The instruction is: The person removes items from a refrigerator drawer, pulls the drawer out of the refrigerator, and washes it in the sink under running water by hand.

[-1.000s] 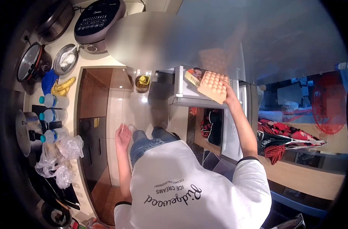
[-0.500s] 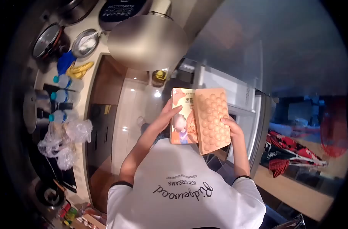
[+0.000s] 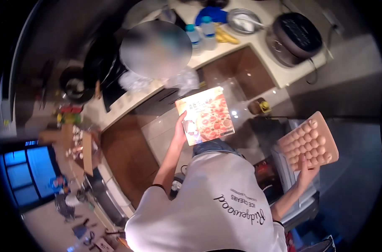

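Head view. We record the left arm reaching forward from the sleeve, its forearm running far and slightly right. The left hand (image 3: 181,129) grasps the left edge of a printed box (image 3: 212,117) with a pizza picture on its face. One digit lies over that edge; the others are hidden from us behind the box. The box is held off the floor in front of the body, face up and slightly turned, its near edge just above the jeans (image 3: 215,147).

We note the right arm stretched out to the right, well apart from the left. The right hand (image 3: 309,171) grips the near edge of an orange tray (image 3: 331,140) of rounded, egg-like pieces. The thumb is laid over the top among the pieces; we cannot tell how the fingers sit underneath. The tray is tilted, held in front of the grey fridge (image 3: 358,147), at the right.

On the far counter (image 3: 258,48) we list, left to right, two bottles (image 3: 208,33), a blue cloth-like item (image 3: 212,15), bananas (image 3: 227,36), a metal dish (image 3: 231,19) and a dark cooker (image 3: 293,40). A yellow-capped jug (image 3: 261,106) stands between box and tray, farther off.
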A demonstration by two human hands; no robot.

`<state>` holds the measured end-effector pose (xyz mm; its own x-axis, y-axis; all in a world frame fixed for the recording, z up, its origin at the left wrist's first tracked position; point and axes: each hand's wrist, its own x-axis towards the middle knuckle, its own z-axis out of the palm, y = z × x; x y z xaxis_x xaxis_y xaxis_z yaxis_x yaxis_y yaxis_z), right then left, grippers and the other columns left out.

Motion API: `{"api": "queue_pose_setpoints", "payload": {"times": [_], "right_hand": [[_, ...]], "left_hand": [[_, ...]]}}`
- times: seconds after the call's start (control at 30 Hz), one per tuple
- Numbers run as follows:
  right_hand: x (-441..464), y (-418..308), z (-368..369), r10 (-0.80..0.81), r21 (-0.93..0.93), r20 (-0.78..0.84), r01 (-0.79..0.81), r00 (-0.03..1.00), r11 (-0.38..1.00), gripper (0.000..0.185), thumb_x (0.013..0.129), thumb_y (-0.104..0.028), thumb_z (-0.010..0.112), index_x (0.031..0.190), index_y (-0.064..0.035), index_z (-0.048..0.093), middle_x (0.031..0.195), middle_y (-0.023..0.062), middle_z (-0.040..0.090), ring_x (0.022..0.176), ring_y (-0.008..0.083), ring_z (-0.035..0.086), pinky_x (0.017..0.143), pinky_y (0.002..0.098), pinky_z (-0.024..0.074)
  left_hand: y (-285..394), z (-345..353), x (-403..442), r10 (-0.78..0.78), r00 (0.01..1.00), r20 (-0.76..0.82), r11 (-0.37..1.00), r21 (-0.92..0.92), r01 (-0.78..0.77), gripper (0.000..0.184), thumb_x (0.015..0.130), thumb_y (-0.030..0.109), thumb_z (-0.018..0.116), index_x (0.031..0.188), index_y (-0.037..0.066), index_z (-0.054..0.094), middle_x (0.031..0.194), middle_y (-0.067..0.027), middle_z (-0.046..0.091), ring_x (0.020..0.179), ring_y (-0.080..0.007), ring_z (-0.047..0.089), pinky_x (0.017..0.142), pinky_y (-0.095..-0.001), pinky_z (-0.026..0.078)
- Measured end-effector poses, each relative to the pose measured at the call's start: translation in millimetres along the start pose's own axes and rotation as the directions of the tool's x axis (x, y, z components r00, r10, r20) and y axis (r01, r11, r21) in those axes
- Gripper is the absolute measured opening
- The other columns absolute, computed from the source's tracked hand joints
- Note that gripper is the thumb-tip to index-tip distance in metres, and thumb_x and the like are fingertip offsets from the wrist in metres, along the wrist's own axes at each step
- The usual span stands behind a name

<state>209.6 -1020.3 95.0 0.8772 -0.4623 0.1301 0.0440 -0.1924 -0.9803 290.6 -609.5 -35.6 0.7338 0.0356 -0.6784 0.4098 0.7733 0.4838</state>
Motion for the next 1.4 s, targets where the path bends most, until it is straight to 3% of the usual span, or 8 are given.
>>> {"api": "queue_pose_setpoints", "payload": {"times": [0.4,0.53,0.57,0.6,0.67,1.03,1.2,1.4], "right_hand": [[42.3,-11.1,149.0,-0.136,-0.116,0.58,0.247,0.803,0.962,0.023,0.058,-0.006,0.062,0.079,0.0,0.053,0.089,0.0103,0.058,0.083,0.0247,0.055,0.075,0.0381,0.0406],[46.5,-35.5,170.0,-0.616,-0.119,0.727,0.939,0.305,0.323,0.015,0.064,-0.016,0.06,0.076,-0.0136,0.052,0.093,-0.0005,0.058,0.091,0.0223,0.051,0.084,0.0421,0.0314],[45.1,-35.4,172.2,-0.678,-0.117,0.69,0.963,0.254,0.241,0.018,0.063,-0.016,0.062,0.077,-0.0194,0.049,0.094,-0.0055,0.056,0.091,0.019,0.05,0.087,0.0426,0.0296],[44.9,-36.5,173.5,-0.665,-0.157,0.695,0.96,0.273,0.23,0.018,0.063,-0.016,0.062,0.077,-0.0194,0.049,0.094,-0.0055,0.056,0.091,0.019,0.05,0.087,0.0426,0.0296],[44.6,-39.7,176.1,-0.794,-0.15,0.586,0.984,0.164,0.093,0.021,0.064,-0.016,0.063,0.079,-0.0213,0.049,0.095,-0.0087,0.055,0.091,0.0167,0.048,0.088,0.0442,0.0285],[29.6,-40.3,159.8,-0.843,-0.325,0.437,0.929,0.313,0.177,0.023,0.063,-0.016,0.065,0.079,-0.0253,0.051,0.098,-0.0094,0.052,0.1,0.0186,0.041,0.094,0.0442,0.0211],[20.1,-35.4,157.9,-0.838,-0.125,0.408,0.932,0.362,0.342,0.03,0.061,-0.011,0.066,0.085,-0.0264,0.054,0.105,-0.0052,0.048,0.103,0.0211,0.039,0.095,0.0437,0.0224],[11.9,-36.3,171.2,-0.718,-0.012,0.618,0.916,0.321,0.4,0.035,0.062,-0.01,0.066,0.089,-0.0294,0.056,0.112,0.0011,0.04,0.11,0.0275,0.032,0.096,0.0447,0.0222]], "left_hand": [[74.0,-209.3,-17.5,0.7,0.568,-0.432,0.516,-0.243,-0.821,0.045,0.081,0.033,0.036,0.116,0.005,0.036,0.114,-0.0092,0.044,0.105,-0.0233,0.042,0.088,-0.0375,0.034],[126.9,-228.2,22.6,0.659,0.581,-0.477,0.431,-0.393,-0.812,0.046,0.078,0.03,0.042,0.114,0.002,0.038,0.111,-0.0124,0.047,0.103,-0.0246,0.044,0.09,-0.0424,0.032],[147.1,-274.0,46.7,0.701,0.704,0.115,0.569,-0.684,-0.455,0.045,0.078,0.031,0.042,0.112,0.002,0.04,0.108,-0.012,0.049,0.099,-0.024,0.047,0.087,-0.0425,0.034],[156.7,-304.4,73.3,0.614,0.451,0.647,0.726,-0.688,-0.001,0.043,0.078,0.031,0.042,0.11,0.002,0.041,0.104,-0.0115,0.051,0.095,-0.0234,0.049,0.085,-0.0426,0.037],[163.8,-246.6,78.1,0.64,0.668,-0.379,0.499,-0.455,-0.737,0.049,0.075,0.04,0.042,0.107,0.003,0.043,0.09,-0.0097,0.053,0.081,-0.0254,0.05,0.071,-0.0439,0.042],[169.4,-205.6,95.7,0.052,0.758,-0.65,0.902,-0.295,-0.315,0.046,0.075,0.042,0.046,0.099,0.004,0.04,0.1,-0.0103,0.045,0.091,-0.025,0.044,0.077,-0.0427,0.039],[84.1,-3.9,-8.8,0.073,0.972,0.221,0.859,0.481,-0.174,0.052,0.08,0.044,0.037,0.115,0.006,0.04,0.116,-0.0107,0.042,0.107,-0.0219,0.04,0.089,-0.0393,0.031],[30.5,181.5,-64.6,0.015,0.669,0.743,0.97,-0.175,0.171,0.05,0.084,0.041,0.024,0.119,0.006,0.033,0.121,-0.0145,0.036,0.109,-0.0296,0.037,0.091,-0.0388,0.031]]}}
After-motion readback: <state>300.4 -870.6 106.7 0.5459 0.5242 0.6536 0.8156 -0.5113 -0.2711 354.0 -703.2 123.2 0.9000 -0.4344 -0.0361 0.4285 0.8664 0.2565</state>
